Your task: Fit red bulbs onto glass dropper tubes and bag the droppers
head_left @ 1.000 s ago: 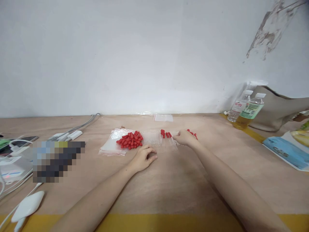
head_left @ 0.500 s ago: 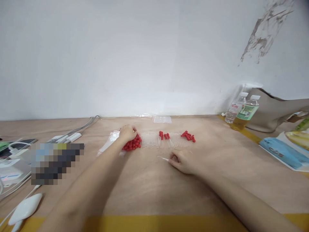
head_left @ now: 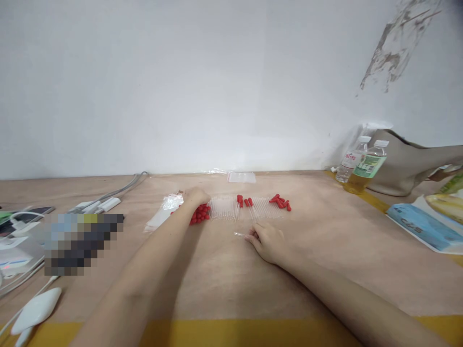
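Note:
My right hand (head_left: 266, 241) rests low over the table, fingertips pinched on a clear glass dropper tube (head_left: 239, 234) that points left. My left hand (head_left: 196, 196) is above the right side of a pile of red rubber bulbs (head_left: 198, 216). Its fingers are curled together, and whatever they grip is hidden. Just right of the pile lies a row of clear glass tubes (head_left: 223, 208). Beyond it are several droppers with red bulbs fitted (head_left: 239, 200), then a second row of tubes (head_left: 265, 207). More loose red bulbs (head_left: 281, 201) lie on that row's right end.
Clear plastic bags (head_left: 159, 214) lie left of the bulb pile, and another bag (head_left: 241, 177) is by the wall. Cables and chargers (head_left: 108, 205) occupy the left side. Two bottles (head_left: 368, 168), a grey-brown bag (head_left: 394, 168) and a blue packet (head_left: 423, 226) stand or lie at right.
My left hand has shifted right over the bulb pile, with its fingers near the pile's right edge. My right hand has moved slightly left with the glass dropper tube.

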Tool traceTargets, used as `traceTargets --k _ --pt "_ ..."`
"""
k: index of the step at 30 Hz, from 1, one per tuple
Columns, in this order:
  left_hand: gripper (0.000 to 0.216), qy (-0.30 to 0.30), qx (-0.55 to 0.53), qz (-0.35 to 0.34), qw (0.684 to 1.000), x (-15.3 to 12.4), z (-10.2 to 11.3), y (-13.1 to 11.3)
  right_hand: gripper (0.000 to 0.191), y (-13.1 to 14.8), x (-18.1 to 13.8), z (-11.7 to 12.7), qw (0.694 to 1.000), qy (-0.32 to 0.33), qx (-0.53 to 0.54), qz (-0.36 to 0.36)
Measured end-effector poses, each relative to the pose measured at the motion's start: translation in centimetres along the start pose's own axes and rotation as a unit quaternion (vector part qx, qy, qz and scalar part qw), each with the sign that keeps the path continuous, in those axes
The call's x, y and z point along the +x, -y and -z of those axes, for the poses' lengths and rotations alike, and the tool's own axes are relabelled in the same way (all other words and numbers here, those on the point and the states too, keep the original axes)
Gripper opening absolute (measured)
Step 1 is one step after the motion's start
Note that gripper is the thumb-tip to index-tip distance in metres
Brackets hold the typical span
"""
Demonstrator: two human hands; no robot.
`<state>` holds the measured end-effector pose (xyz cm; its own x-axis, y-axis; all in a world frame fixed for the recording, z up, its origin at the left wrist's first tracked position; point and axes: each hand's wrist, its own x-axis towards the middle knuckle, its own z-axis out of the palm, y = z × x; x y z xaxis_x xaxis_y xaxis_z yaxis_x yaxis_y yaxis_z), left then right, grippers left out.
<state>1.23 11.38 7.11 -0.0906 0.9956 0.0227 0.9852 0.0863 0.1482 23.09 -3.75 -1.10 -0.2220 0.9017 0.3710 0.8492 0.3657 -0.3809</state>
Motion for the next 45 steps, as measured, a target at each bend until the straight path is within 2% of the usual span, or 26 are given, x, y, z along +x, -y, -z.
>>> traceTargets --k 3,6,7,8,9,10,13,16,26,34,38,42,45 --pt "0.019 -0.039 -0.030 -0.046 0.998 -1.6 0.8 -0.6 0.015 -0.4 0.1 -0.5 0.999 -0.037 0.019 0.024" --pt "0.020 -0.085 -0.072 -0.137 0.984 -5.2 0.0 -1.0 0.016 -0.8 0.2 -0.9 0.994 -0.071 0.075 0.030" --pt "0.020 -0.091 -0.092 -0.183 0.975 -6.6 -0.8 -1.0 0.016 -0.8 0.3 -1.1 0.992 -0.076 0.099 0.026" --pt "0.018 -0.093 -0.140 -0.267 0.949 -8.0 -1.8 -0.9 0.016 -0.9 0.3 -1.1 0.989 -0.079 0.123 0.022" --pt "0.017 -0.084 -0.180 -0.323 0.925 -9.3 -2.9 -0.8 0.015 -0.9 0.4 -1.2 0.986 -0.081 0.142 0.020" --pt "0.016 -0.074 -0.208 -0.350 0.910 -10.5 -4.0 -0.7 0.015 -0.9 0.4 -1.2 0.984 -0.085 0.156 0.021" --pt "0.017 -0.084 -0.284 -0.367 0.882 -12.5 -6.7 -0.3 0.018 -0.9 0.4 -1.1 0.981 -0.095 0.164 0.047" --pt "0.020 -0.067 -0.304 -0.378 0.872 -12.7 -7.6 -0.2 0.020 -0.6 0.4 -0.9 0.981 -0.087 0.154 0.082" --pt "0.019 -0.049 -0.346 -0.364 0.864 -12.3 -7.6 -0.1 0.017 -0.2 0.3 -0.5 0.987 -0.057 0.130 0.076" --pt "0.022 0.000 -0.397 -0.336 0.854 -12.2 -7.9 0.1 0.018 -0.4 0.3 -0.8 0.986 -0.038 0.132 0.091" --pt "0.021 0.021 -0.408 -0.349 0.844 -12.2 -7.7 0.2 0.017 -0.6 0.6 -0.6 0.986 -0.007 0.135 0.103" --pt "0.021 0.044 -0.382 -0.356 0.852 -12.5 -7.6 0.4 0.018 -1.0 0.7 -0.4 0.986 0.004 0.114 0.122" --pt "0.021 0.036 -0.351 -0.361 0.863 -12.7 -7.6 0.3 0.022 -1.0 0.6 -0.2 0.987 0.004 0.082 0.135"
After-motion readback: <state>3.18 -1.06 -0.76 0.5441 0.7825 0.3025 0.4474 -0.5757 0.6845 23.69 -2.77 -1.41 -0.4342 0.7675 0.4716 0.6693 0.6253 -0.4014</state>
